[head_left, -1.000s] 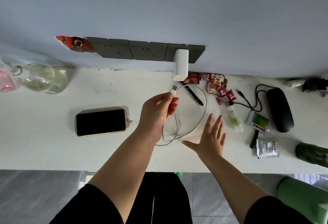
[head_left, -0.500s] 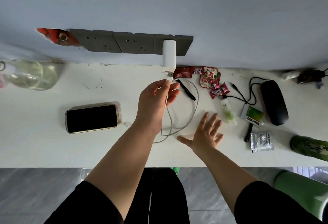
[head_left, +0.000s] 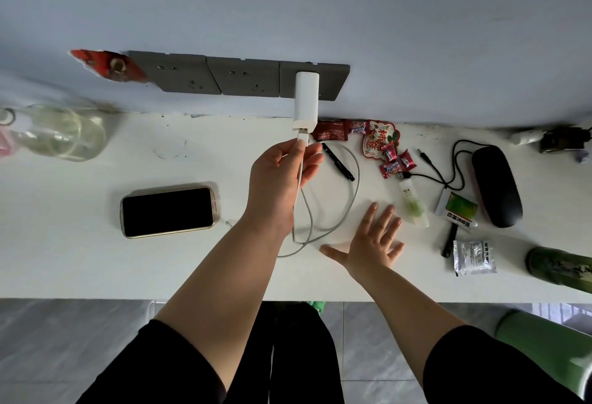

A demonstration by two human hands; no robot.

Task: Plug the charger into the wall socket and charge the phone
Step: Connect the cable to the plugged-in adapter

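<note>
A white charger block (head_left: 306,99) is plugged into the rightmost of three grey wall sockets (head_left: 333,83). My left hand (head_left: 282,182) pinches the USB plug of the white cable (head_left: 349,198), and that plug touches the bottom of the charger. The cable loops on the white desk under and to the right of the hand. Left of that hand a phone (head_left: 168,211) with a dark screen lies flat, and the cable's other end rests near its right edge. My right hand (head_left: 371,243) lies flat on the desk with fingers spread, holding nothing.
On the white desk (head_left: 64,259) a black pen (head_left: 339,166), candy wrappers (head_left: 381,141), a black case (head_left: 496,185) with a black cable, small packets and a green bottle (head_left: 560,266) crowd the right. A glass jar (head_left: 61,134) stands far left.
My left hand has carried the cable's USB plug up from above the desk to the bottom of the charger. The right hand stays flat on the desk.
</note>
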